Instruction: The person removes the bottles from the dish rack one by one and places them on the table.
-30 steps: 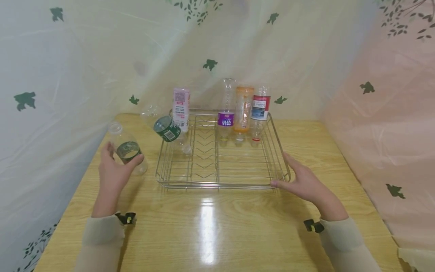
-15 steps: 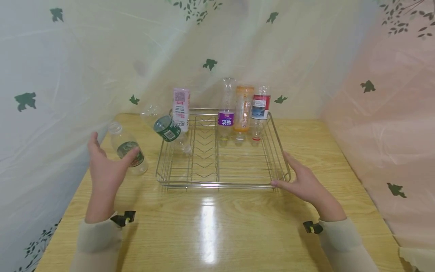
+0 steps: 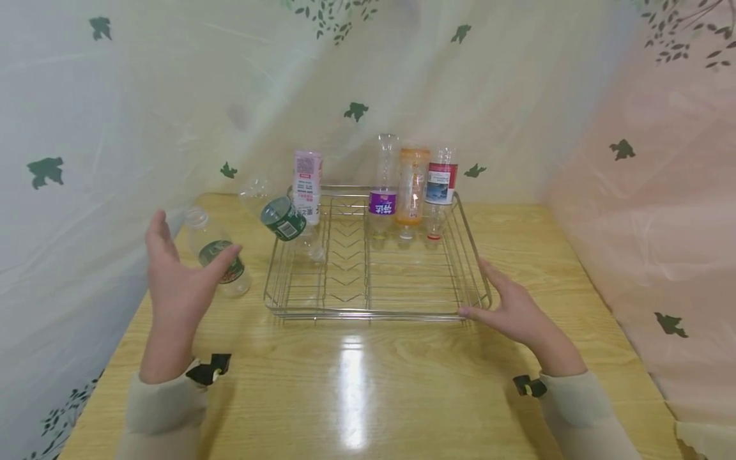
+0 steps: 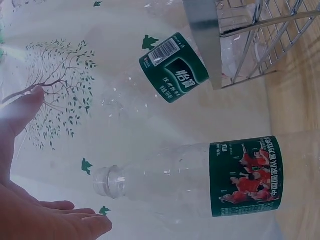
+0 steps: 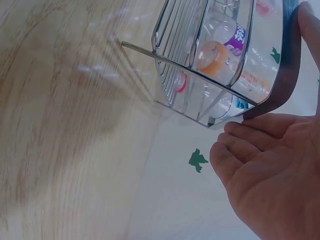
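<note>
- Basically, my left hand (image 3: 179, 281) is spread wide, thumb well out from the fingers, nothing in it.
- Clear bottle (image 4: 245, 177), green label: just ahead of that palm, upright on the table (image 3: 276, 390), neck up, apart from my fingers.
- My right hand (image 3: 512, 306): also spread, thumb and fingertips touching the wire rack (image 3: 368, 314) at its near right corner.
- Rack sits between my hands.
- Tilted bottle (image 3: 283, 218), green label too: beyond my left thumb, neck down in rack.
- Pink bottle (image 3: 307, 185): just behind that, upside down.
- Purple-label bottle (image 3: 382, 203), orange bottle (image 3: 411, 185), red-label bottle (image 3: 441, 182): upside down in a row, ahead of my right hand, off to its left.
</note>
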The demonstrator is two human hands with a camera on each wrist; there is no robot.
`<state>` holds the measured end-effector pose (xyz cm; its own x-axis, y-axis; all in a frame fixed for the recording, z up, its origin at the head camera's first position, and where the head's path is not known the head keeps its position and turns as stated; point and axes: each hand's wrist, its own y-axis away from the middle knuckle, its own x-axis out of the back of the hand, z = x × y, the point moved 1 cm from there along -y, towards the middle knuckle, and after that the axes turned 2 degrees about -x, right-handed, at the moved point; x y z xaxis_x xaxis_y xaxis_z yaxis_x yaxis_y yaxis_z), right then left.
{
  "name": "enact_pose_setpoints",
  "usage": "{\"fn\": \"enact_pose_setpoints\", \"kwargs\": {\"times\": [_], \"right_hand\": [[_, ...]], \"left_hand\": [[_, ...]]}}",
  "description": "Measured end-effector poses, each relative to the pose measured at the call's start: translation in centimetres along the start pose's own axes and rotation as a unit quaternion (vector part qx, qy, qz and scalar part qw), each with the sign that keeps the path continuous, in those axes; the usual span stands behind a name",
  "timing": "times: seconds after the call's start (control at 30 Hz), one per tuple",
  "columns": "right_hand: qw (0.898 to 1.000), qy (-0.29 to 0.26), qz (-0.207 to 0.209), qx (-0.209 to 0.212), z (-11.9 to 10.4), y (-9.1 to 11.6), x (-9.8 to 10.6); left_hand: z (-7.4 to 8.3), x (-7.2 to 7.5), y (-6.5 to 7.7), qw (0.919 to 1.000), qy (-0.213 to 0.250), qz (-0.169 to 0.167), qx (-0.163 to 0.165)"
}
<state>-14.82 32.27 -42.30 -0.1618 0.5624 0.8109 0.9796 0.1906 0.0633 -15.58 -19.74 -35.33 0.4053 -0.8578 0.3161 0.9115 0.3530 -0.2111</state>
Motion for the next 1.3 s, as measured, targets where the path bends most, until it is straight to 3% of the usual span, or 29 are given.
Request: {"fn": "enact_pose_setpoints", "kwargs": {"times": [0.27, 0.53, 1.03, 1.3], "right_hand": [[1.0, 0.0, 0.001, 0.001, -0.1, 0.0, 0.1], [1.0, 0.001, 0.0, -0.002, 0.0, 0.1, 0.0], [1.0, 0.003, 0.0, -0.005, -0.2, 0.1, 0.1], [1.0, 0.002, -0.001, -0.005, -0.1, 0.1, 0.0]], "left_hand": [[0.7, -0.2, 0.1, 0.9992, 0.001, 0.0, -0.039], [1.5, -0.9, 0.2, 0.9984, 0.007, -0.032, -0.046], [1.2, -3.1, 0.5, 0.9934, -0.001, -0.064, -0.095], [0.3, -4.8, 0.3, 0.9926, -0.009, -0.098, -0.071]]}}
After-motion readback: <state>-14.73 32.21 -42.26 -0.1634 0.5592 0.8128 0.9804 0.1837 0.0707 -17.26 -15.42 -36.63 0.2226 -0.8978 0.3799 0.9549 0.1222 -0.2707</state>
